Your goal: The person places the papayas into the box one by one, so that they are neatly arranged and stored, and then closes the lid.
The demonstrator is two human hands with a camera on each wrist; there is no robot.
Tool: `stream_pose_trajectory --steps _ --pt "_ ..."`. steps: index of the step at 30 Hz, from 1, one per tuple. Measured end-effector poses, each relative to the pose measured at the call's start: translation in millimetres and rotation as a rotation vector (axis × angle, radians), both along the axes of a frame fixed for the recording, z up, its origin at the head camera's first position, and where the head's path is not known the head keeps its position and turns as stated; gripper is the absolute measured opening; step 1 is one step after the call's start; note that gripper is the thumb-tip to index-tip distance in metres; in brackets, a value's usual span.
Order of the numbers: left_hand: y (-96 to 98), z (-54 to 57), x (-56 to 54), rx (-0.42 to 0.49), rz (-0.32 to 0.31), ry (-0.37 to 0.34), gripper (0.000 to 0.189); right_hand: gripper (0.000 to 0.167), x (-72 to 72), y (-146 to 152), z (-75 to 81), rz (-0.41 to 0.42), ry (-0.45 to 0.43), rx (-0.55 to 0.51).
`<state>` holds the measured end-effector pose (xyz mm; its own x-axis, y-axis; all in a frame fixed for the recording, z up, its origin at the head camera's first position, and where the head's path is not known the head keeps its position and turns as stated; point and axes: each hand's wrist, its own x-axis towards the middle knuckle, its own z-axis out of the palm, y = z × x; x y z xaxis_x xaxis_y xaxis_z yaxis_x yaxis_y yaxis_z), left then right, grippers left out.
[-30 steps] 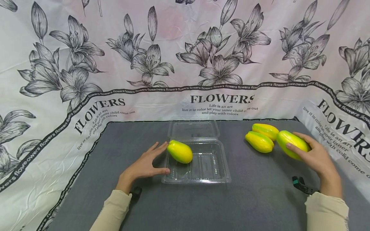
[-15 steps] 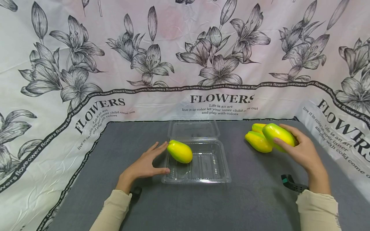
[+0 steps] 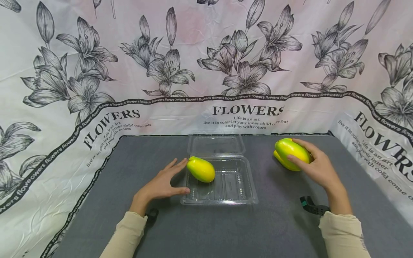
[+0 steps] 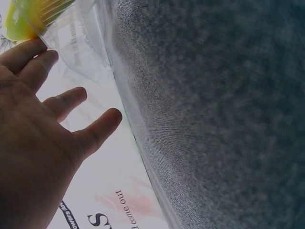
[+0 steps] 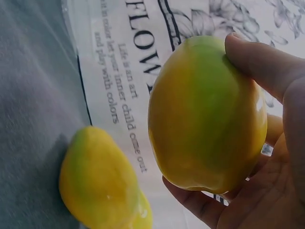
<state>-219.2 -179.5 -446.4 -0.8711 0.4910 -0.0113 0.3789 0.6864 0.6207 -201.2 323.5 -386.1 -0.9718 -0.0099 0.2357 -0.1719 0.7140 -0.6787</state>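
Right hand (image 3: pixel 318 170) grips fruit (image 3: pixel 288 147), long side running far-left to near-right. Clear box (image 3: pixel 229 184) well left, nearer left hand (image 3: pixel 158 185), fingers spread.

On the table (image 3: pixel 274 229) stood a box (image 3: pixel 230 197), and its lid (image 3: pixel 216 145) was behind it. Inside the box, in the left part, there was one fruit (image 3: pixel 201 169), and the left hand (image 3: pixel 161 184) was at the left edge. To the right, well apart from the box, the right hand (image 3: pixel 317 166) held a second fruit (image 3: pixel 292 150) above two other fruits (image 5: pixel 97 176). Behind the table hung a cloth (image 3: pixel 174 120).
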Motion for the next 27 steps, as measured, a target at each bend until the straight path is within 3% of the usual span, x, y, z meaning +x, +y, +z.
stream_pose_trajectory --steps 27 --pt "0.0 0.8 0.9 -0.006 -0.002 -0.004 0.103 0.062 -6.2 -72 -15.2 0.209 -0.014 -0.04"
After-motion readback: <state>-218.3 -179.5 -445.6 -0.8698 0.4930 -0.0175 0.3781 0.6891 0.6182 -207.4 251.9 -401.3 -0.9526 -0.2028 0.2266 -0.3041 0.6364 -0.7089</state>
